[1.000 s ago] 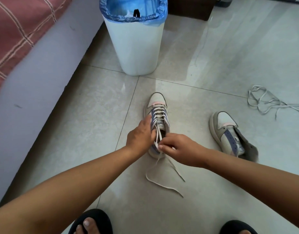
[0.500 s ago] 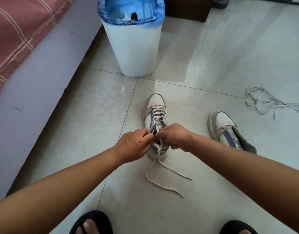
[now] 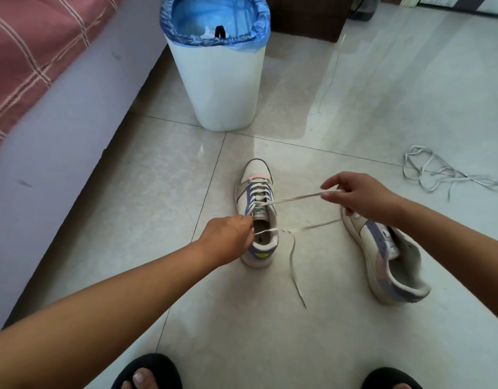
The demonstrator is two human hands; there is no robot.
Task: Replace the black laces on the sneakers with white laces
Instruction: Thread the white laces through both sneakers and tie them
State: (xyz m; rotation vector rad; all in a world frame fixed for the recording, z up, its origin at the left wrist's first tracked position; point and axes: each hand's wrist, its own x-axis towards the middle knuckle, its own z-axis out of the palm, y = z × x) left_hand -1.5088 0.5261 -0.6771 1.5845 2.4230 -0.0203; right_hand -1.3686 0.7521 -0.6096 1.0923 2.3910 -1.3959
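Head view: glossy pale tiled floor (image 3: 354, 332), grout lines crossing near the centre. Far centre, white bin (image 3: 222, 88) with blue liner; left, grey bed edge (image 3: 59, 153) under a pink checked cover (image 3: 31, 43). Laced sneaker (image 3: 257, 211) stands mid-floor; left hand (image 3: 228, 237) pinches its white lace (image 3: 295, 197) at the collar, right hand (image 3: 360, 195) pinches the lace end, drawn taut to the right. Second sneaker (image 3: 388, 256) just right, unlaced. Loose lace pile (image 3: 438, 172) far right. Black slippers (image 3: 146, 372) at near edge.
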